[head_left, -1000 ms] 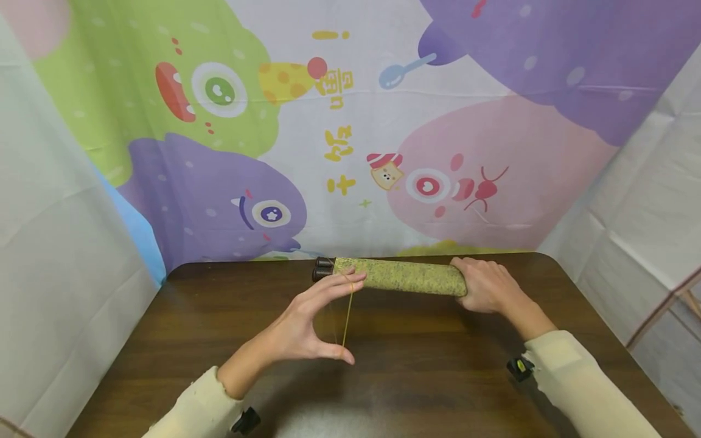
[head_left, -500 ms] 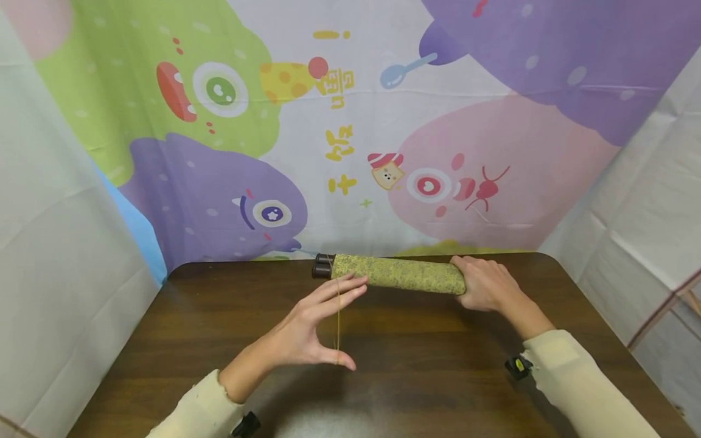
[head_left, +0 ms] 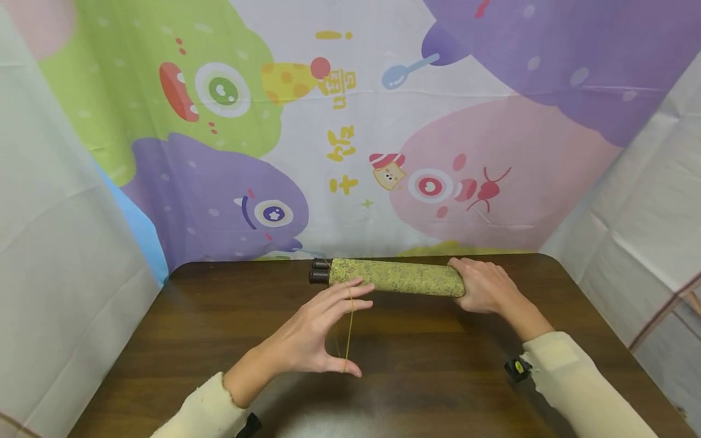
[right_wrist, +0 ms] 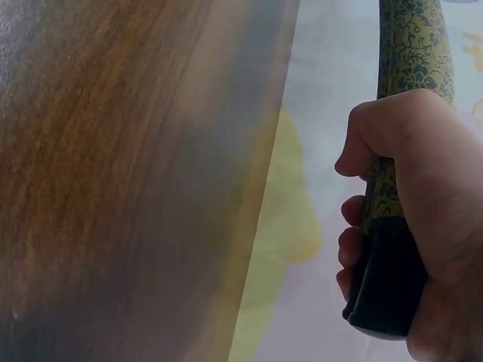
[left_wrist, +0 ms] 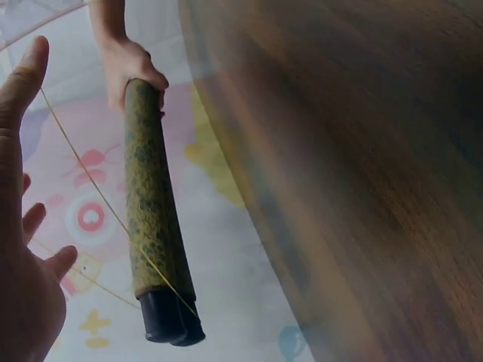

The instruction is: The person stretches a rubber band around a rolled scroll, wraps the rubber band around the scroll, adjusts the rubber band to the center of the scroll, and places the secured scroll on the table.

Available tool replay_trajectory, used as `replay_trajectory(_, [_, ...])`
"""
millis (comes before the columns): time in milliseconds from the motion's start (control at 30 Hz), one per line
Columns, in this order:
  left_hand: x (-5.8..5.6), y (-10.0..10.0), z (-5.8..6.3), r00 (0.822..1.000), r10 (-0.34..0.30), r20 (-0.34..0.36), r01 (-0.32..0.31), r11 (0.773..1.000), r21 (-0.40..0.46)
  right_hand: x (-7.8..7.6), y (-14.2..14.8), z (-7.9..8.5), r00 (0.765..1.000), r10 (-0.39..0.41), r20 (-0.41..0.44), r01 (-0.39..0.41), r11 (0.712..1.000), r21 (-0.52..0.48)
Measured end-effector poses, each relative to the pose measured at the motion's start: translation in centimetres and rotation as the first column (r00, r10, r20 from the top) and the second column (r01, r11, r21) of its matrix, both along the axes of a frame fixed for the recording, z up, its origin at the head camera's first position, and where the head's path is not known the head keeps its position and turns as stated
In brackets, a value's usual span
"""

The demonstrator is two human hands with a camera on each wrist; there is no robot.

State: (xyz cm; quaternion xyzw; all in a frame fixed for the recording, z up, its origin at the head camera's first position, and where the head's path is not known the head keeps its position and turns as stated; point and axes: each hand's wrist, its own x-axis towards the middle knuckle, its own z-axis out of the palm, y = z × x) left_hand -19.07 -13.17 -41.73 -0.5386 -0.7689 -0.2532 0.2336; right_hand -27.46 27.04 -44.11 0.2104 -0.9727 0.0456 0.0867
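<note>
In the head view my right hand [head_left: 484, 286] grips the right end of a rolled scroll [head_left: 397, 277] covered in yellow-green patterned cloth. The scroll is held sideways near the table's far edge, two black rod ends [head_left: 319, 272] jutting out at its left. My left hand [head_left: 309, 331] is just below that end with thumb and fingers spread wide. A thin yellow rubber band [head_left: 350, 328] is stretched between them. The left wrist view shows the band [left_wrist: 90, 175] running from the thumb across the scroll's near end. In the right wrist view, fingers and thumb [right_wrist: 370, 136] wrap round a black-capped end.
Beneath both hands lies a dark brown wooden table [head_left: 427, 389]. A cartoon-printed cloth [head_left: 350, 225] hangs right behind its far edge, and pale cloth walls [head_left: 55, 243] stand on both sides. Each wrist wears a small black camera mount [head_left: 517, 368].
The left hand has shifted slightly right and toward the person, and the band has shifted along with its fingers. The scroll has dipped slightly in the right hand, which keeps its grip.
</note>
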Motion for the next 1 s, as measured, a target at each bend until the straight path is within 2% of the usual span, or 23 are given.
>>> replay_trajectory(133, [0.3, 0.6, -0.2, 0.997, -0.011, -0.077, 0.011, 1.000, -0.001, 0.1, 0.0, -0.2, 1.000, -0.014, 0.010, 0.014, 1.000, -0.008])
replay_trajectory(233, [0.5, 0.7, -0.4, 0.994, -0.010, -0.108, 0.010, 1.000, 0.005, 0.2, 0.0, -0.3, 1.000, -0.019, 0.010, 0.019, 1.000, -0.014])
replay_trajectory(467, [0.6, 0.5, -0.9, 0.996, 0.024, -0.091, -0.018, 0.998, 0.056, 0.4, -0.1, -0.4, 1.000, -0.015, 0.008, 0.015, 1.000, -0.018])
replay_trajectory(633, [0.4, 0.4, -1.4, 0.991, 0.037, -0.128, -0.022, 0.992, 0.121, 0.5, -0.1, -0.3, 1.000, -0.023, 0.010, 0.024, 1.000, -0.020])
replay_trajectory(767, [0.4, 0.5, -1.8, 0.980, 0.061, -0.192, -0.031, 0.987, 0.155, 0.6, 0.0, -0.3, 1.000, -0.026, 0.007, 0.026, 0.999, -0.020])
replay_trajectory(867, [0.4, 0.6, -2.1, 0.965, 0.098, -0.244, -0.055, 0.982, 0.179, 0.6, -0.1, -0.2, 1.000, -0.023, 0.005, 0.023, 1.000, -0.017])
replay_trajectory(1000, [0.4, 0.8, -2.5, 0.949, 0.146, -0.279, -0.082, 0.970, 0.229, 0.6, -0.2, -0.1, 1.000, -0.027, 0.002, 0.027, 0.999, -0.026])
